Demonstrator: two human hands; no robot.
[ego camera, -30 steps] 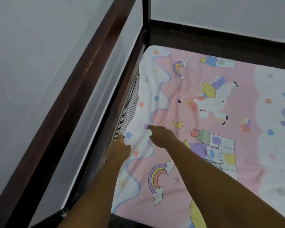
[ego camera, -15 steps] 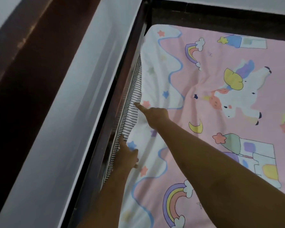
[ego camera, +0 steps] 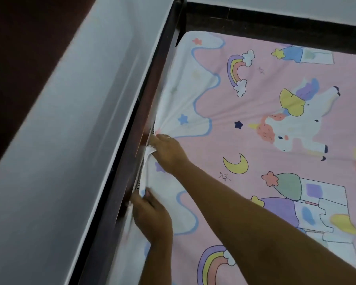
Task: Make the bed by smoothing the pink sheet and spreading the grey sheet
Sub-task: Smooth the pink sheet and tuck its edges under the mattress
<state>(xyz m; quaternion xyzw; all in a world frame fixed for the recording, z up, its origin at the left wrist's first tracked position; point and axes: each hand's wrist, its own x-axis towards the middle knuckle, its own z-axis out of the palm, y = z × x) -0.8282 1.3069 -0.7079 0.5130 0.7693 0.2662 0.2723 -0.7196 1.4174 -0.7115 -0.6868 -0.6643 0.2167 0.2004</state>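
Observation:
The pink sheet [ego camera: 255, 124], printed with unicorns, rainbows and stars, covers the mattress. Its white left border is bunched into creases at the bed's left side. My right hand [ego camera: 169, 153] grips that border edge against the rail, fingers closed on a fold of cloth. Just nearer to me, my left hand [ego camera: 150, 219] pinches the same edge, its fingertips down in the gap beside the mattress. A thin strip of striped mattress [ego camera: 139, 183] shows between my hands. No grey sheet is in view.
A dark wooden bed rail [ego camera: 132, 161] runs along the left of the mattress, with a corner post [ego camera: 180, 15] at the far end. A pale wall [ego camera: 70, 120] lies beyond the rail. Dark floor [ego camera: 275, 27] borders the bed's far end.
The sheet's left border, which left the striped mattress side bare, has been pulled over it. My right hand went from pointing to gripping the edge. My left hand closed on the edge too.

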